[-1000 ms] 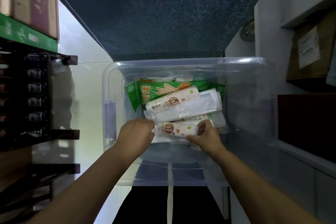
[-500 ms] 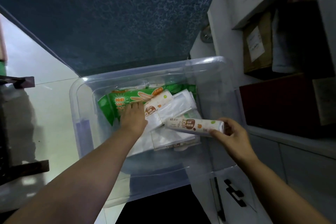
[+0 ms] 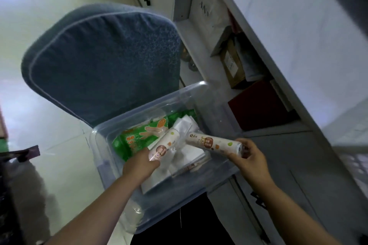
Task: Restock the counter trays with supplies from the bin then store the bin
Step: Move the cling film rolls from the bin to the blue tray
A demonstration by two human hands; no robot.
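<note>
Over the near right corner of the clear plastic storage bin (image 3: 151, 201), my right hand (image 3: 250, 160) was closed around the end of a white printed paper-wrapped roll (image 3: 214, 144), holding it level and clear of the contents. My left hand (image 3: 140, 164) was wrapped around the lower end of a second white printed roll (image 3: 164, 146), which tilted up out of the bin with its top end near the first roll; I could not tell whether the two touched. To do this step well, I judged each roll should be lifted straight up by a firm grip near its end, so the loose clear plastic bags (image 3: 186, 131) beneath would not be dragged out, and both rolls carried together to the counter trays, which were not in view. Counting what remained: two rolls, both in hand; one green printed glove packet (image 3: 139, 137) lying against the far side of the bin, with a green edge behind it that might be another; and a stack of clear bags too blurred to count. The bin sat on a blue padded chair (image 3: 103, 61) beside the white open shelving (image 3: 245, 77).
</note>
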